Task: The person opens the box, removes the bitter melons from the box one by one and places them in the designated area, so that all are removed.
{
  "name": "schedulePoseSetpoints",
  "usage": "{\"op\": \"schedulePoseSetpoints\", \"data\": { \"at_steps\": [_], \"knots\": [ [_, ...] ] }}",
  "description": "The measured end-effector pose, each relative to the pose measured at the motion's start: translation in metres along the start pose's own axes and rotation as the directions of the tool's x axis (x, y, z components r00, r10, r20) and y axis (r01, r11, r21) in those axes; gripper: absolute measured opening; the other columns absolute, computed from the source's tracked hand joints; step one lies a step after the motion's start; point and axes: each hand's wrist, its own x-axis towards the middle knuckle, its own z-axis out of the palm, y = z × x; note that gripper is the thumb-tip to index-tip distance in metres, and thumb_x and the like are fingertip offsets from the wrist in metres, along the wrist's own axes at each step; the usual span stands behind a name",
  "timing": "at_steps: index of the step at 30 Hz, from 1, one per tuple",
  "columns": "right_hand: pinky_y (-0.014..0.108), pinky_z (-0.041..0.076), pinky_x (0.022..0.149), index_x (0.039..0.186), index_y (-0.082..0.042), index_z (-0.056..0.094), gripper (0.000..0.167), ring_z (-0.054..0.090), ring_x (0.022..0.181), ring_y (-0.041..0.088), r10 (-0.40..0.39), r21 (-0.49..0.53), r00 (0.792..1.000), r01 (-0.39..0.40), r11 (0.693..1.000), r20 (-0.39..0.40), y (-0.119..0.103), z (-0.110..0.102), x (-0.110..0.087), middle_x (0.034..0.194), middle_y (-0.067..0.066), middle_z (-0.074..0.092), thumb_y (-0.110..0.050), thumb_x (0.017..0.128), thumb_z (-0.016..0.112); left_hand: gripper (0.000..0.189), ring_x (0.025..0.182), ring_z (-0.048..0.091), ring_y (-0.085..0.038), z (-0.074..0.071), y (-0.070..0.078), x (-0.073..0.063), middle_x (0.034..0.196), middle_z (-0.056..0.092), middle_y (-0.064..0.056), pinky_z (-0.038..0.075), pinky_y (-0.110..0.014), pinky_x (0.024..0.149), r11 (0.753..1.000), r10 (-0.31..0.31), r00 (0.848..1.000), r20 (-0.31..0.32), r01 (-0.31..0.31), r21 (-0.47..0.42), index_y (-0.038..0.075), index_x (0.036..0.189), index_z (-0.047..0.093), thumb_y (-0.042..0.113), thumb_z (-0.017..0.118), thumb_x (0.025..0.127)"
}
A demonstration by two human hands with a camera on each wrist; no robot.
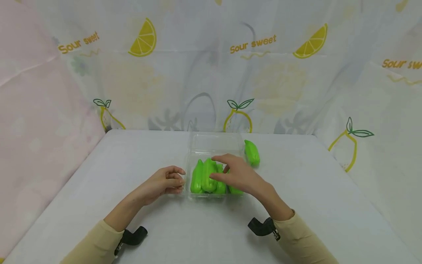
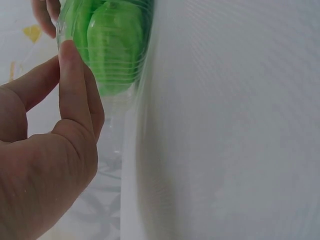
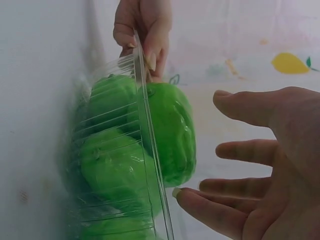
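- Left hand (image 1: 166, 182) pinched the clear plastic clamshell (image 1: 211, 196); slackening risked letting it slide.
- Right hand (image 1: 242, 176), fingers apart, hovered near the topmost green pepper (image 3: 172, 135); bumping risked toppling it.

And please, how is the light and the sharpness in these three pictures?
Head view: faint shadows near the forearms on the white table, glints on the clear container; left wrist view: greyish, with a darker shadow band along the table; right wrist view: glossy highlights on the green pepper-like pieces, patterned cloth behind soft.
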Motion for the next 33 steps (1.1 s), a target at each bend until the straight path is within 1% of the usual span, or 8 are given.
{"op": "schedulePoseSetpoints", "data": {
  "at_steps": [4, 8, 10, 11, 14, 22, 25, 33],
  "knots": [
    [0.025, 0.052, 0.072, 0.133, -0.021, 0.063, 0.048, 0.06, 0.085, 0.012, -0.049, 0.003, 0.999, 0.049, 0.999, 0.006, 0.0, 0.003, 0.0, 0.128, 0.0, 0.064, -0.039, 0.089, 0.073, 0.052, 0.085, 0.065, -0.013, 0.0, 0.0, 0.001, 0.095, 0.057, -0.003, 0.06, -0.024, 0.078, 1.0, 0.004, 1.0, 0.0, -0.004, -0.002, -0.007, 0.132, 0.041, 0.015, 0.069, 0.094],
    [0.024, 0.052, 0.072, 0.131, -0.021, 0.064, 0.048, 0.06, 0.084, 0.01, -0.053, 0.0, 0.999, 0.053, 0.999, 0.012, -0.002, 0.008, 0.0, 0.126, -0.001, 0.062, -0.039, 0.088, 0.074, 0.051, 0.084, 0.065, -0.013, 0.0, 0.001, 0.002, 0.095, 0.057, -0.003, 0.06, -0.024, 0.078, 1.0, 0.004, 1.0, 0.002, -0.004, -0.006, -0.007, 0.131, 0.041, 0.015, 0.069, 0.094],
    [0.026, 0.053, 0.076, 0.131, -0.019, 0.064, 0.05, 0.061, 0.087, 0.012, -0.04, -0.008, 0.999, 0.04, 0.999, 0.001, -0.004, 0.009, 0.0, 0.128, 0.0, 0.061, -0.039, 0.087, 0.076, 0.052, 0.084, 0.065, -0.013, -0.001, 0.001, 0.002, 0.094, 0.057, -0.003, 0.06, -0.024, 0.078, 1.0, 0.009, 1.0, 0.007, -0.009, -0.003, -0.007, 0.131, 0.041, 0.016, 0.069, 0.094],
    [0.028, 0.054, 0.08, 0.131, -0.019, 0.064, 0.051, 0.062, 0.091, 0.014, -0.037, -0.016, 0.999, 0.037, 0.999, -0.004, -0.004, 0.01, 0.0, 0.129, 0.001, 0.061, -0.04, 0.086, 0.077, 0.052, 0.084, 0.065, -0.013, -0.001, 0.002, 0.001, 0.094, 0.057, -0.003, 0.06, -0.024, 0.078, 1.0, 0.012, 1.0, 0.01, -0.012, -0.001, -0.007, 0.131, 0.041, 0.016, 0.069, 0.094],
    [0.034, 0.055, 0.086, 0.131, -0.015, 0.064, 0.055, 0.064, 0.097, 0.018, -0.041, -0.032, 0.999, 0.04, 0.999, -0.014, -0.007, 0.013, 0.0, 0.132, 0.005, 0.059, -0.04, 0.084, 0.078, 0.052, 0.084, 0.064, -0.013, 0.0, 0.003, 0.0, 0.093, 0.057, -0.003, 0.06, -0.024, 0.078, 1.0, 0.018, 1.0, 0.014, -0.018, 0.004, -0.008, 0.131, 0.041, 0.017, 0.068, 0.095],
    [0.042, 0.052, 0.1, 0.131, -0.011, 0.062, 0.06, 0.06, 0.116, 0.025, -0.06, -0.092, 0.996, 0.054, 0.994, -0.063, -0.012, 0.023, -0.003, 0.132, 0.009, 0.059, -0.039, 0.081, 0.08, 0.051, 0.084, 0.065, -0.013, 0.0, 0.003, -0.002, 0.092, 0.057, -0.003, 0.06, -0.024, 0.078, 1.0, 0.016, 1.0, 0.019, -0.016, 0.011, -0.008, 0.131, 0.041, 0.016, 0.067, 0.095],
    [0.042, 0.052, 0.099, 0.132, -0.012, 0.061, 0.062, 0.06, 0.115, 0.025, -0.053, -0.111, 0.996, 0.044, 0.993, -0.074, -0.013, 0.025, -0.003, 0.132, 0.008, 0.058, -0.041, 0.08, 0.08, 0.05, 0.084, 0.065, -0.013, 0.0, 0.002, -0.002, 0.092, 0.057, -0.003, 0.06, -0.024, 0.079, 1.0, 0.019, 1.0, 0.016, -0.019, 0.014, -0.007, 0.131, 0.041, 0.016, 0.067, 0.095],
    [0.041, 0.055, 0.09, 0.129, -0.012, 0.06, 0.065, 0.063, 0.104, 0.025, -0.044, -0.133, 0.995, 0.032, 0.991, -0.091, -0.015, 0.029, -0.005, 0.128, 0.006, 0.059, -0.044, 0.077, 0.083, 0.05, 0.085, 0.065, -0.013, 0.0, 0.0, -0.002, 0.092, 0.057, -0.003, 0.06, -0.024, 0.079, 1.0, 0.019, 1.0, 0.016, -0.019, 0.013, -0.007, 0.131, 0.041, 0.017, 0.067, 0.096]
  ]
}}
